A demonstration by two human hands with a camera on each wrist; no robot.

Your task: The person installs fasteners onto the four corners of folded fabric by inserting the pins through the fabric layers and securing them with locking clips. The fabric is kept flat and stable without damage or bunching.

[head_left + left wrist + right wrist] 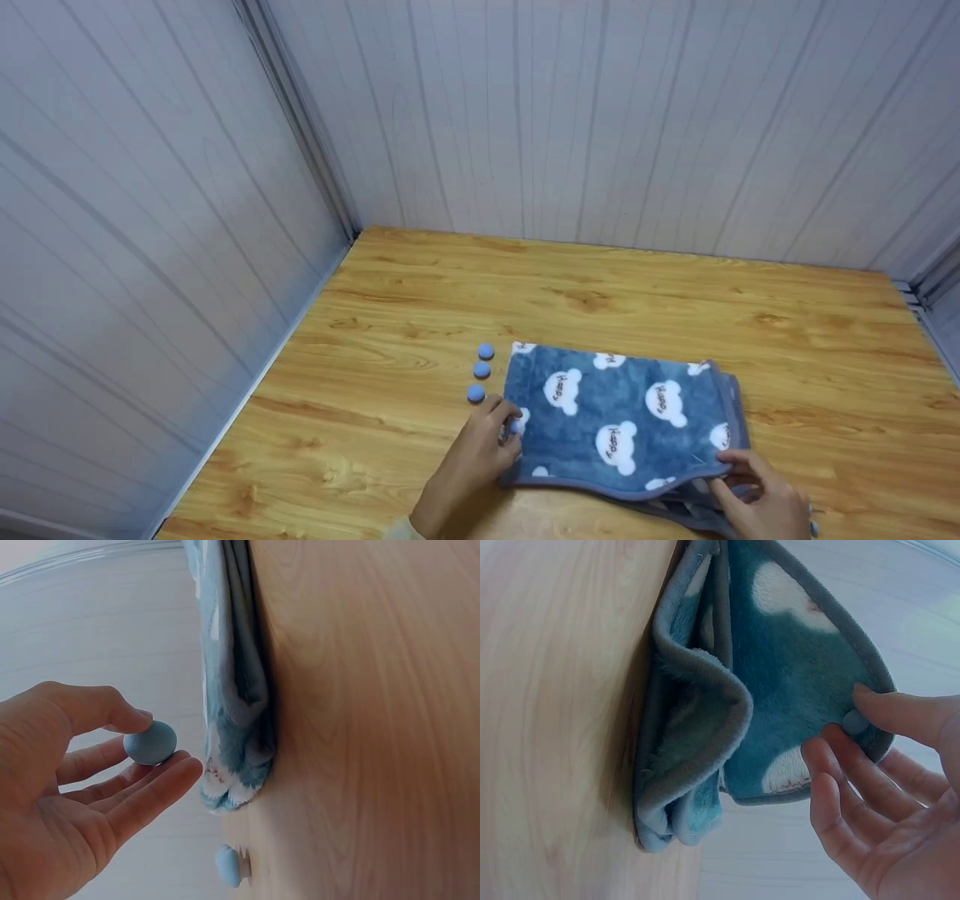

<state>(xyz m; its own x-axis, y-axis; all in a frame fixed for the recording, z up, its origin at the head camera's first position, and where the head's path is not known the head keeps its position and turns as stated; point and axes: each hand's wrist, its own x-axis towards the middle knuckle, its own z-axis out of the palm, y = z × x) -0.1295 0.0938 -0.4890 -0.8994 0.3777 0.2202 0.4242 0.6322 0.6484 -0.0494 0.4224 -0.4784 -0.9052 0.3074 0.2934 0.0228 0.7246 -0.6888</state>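
Note:
A folded blue fleece blanket point(585, 420) with white bear-head prints lies on the table. At its left edge, my left hand point(480, 442) pinches a blue round-headed piece point(150, 742) between thumb and fingers, above the table. At the blanket's front right corner, my right hand point(765, 499) lifts the top layer; the lower layers point(697, 727) hang apart from it, folded. In the right wrist view the thumb and fingers pinch that corner, with a small blue knob point(855, 721) between them. How the knob sits on the fabric is partly hidden.
Three more blue round-headed pieces point(481, 369) stand in a row left of the blanket; the one in the left wrist view has a pale stem. Small blue bits point(814, 528) show beside my right hand. Pale panel walls point(555, 135) border the wooden table point(360, 420).

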